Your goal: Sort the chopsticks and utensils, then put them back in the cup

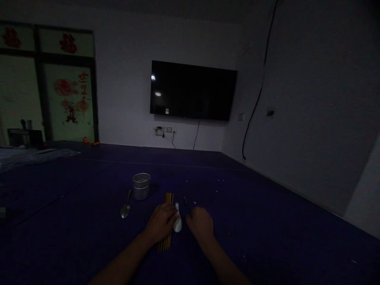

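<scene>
My left hand (162,222) is over a row of wooden chopsticks (165,241), with thumb and fingertips closed at the handle of a white soup spoon (177,225). The spoon lies just right of the chopsticks, bowl toward me. To its right, my right hand (201,225) is closed around a thin dark utensil (185,201); only its far end shows, so its kind is unclear. Left of the chopsticks stands a metal cup (141,187), upright. Beside the cup lies a metal spoon (125,209), its handle pointing away from me.
The dark blue surface (267,229) carries several small white bits. Clear plastic sheeting (38,156) and a dark box (25,137) are at the far left. Small orange items (85,140) lie by the glass door. A television (194,91) hangs on the far wall; a black cable (257,99) runs down the right wall.
</scene>
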Demonstrator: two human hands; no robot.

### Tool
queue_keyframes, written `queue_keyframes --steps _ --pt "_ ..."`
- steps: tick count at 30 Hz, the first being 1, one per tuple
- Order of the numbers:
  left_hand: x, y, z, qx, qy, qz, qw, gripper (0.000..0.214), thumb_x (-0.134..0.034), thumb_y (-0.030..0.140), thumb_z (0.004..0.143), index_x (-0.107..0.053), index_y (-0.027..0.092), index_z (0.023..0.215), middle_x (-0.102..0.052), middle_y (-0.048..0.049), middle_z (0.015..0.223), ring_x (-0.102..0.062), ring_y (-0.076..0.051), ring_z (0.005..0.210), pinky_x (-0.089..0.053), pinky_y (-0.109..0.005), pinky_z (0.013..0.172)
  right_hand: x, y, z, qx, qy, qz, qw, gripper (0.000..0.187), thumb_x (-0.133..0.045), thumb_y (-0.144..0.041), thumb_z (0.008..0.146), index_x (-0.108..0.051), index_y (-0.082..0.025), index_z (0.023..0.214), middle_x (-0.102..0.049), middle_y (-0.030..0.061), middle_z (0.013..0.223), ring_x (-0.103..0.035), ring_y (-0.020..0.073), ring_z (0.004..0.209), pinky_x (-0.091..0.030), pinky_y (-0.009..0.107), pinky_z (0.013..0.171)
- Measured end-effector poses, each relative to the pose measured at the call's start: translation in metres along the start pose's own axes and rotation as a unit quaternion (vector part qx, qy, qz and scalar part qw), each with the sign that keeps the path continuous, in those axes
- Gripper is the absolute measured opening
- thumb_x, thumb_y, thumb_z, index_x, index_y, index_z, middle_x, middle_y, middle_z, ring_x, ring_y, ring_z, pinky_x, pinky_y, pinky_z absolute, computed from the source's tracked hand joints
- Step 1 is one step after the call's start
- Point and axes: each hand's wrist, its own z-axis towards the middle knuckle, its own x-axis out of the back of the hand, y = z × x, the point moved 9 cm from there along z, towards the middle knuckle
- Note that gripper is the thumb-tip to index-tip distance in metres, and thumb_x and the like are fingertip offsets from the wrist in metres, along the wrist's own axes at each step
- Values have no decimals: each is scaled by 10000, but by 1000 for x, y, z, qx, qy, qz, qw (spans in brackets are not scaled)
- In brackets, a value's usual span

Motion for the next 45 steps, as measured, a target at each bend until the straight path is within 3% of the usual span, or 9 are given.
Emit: queue_keyframes --steps 14,19,28,45 --pt "-3 -3 3 15 -25 3 1000 314 -384 320 916 -676 206 892 -685 -71 947 -597 -202 933 -437 -333 827 -12 -3 1 20 -9 16 1000 208 -512 -192 782 -676 -95 867 -683 198 950 -661 254 887 -451 291 725" --pt "-6 -5 3 20 -33 15 999 324 -376 326 919 -667 199 857 -682 -69 901 -600 -199 903 -435 -328 809 -16 -3 2 24 -6 40 999 189 -512 -168 772 -671 -108 853 -691 170 906 -664 240 865 -441 270 700" --pt "-9 -8 1 38 -50 28 998 338 -346 317 931 -659 194 893 -678 -67 954 -582 -199 960 -420 -340 852 -17 -5 1 16 -4 58 998 174 -519 -141 772 -665 -124 865 -693 135 905 -659 224 853 -424 246 677" --pt "-10 -11 1 31 -44 27 998 326 -367 323 922 -667 198 935 -685 -72 944 -594 -196 948 -434 -342 863 -20 -9 8 19 -14 57 998 229 -458 -172 869 -681 -124 873 -694 168 928 -664 222 857 -437 252 686"
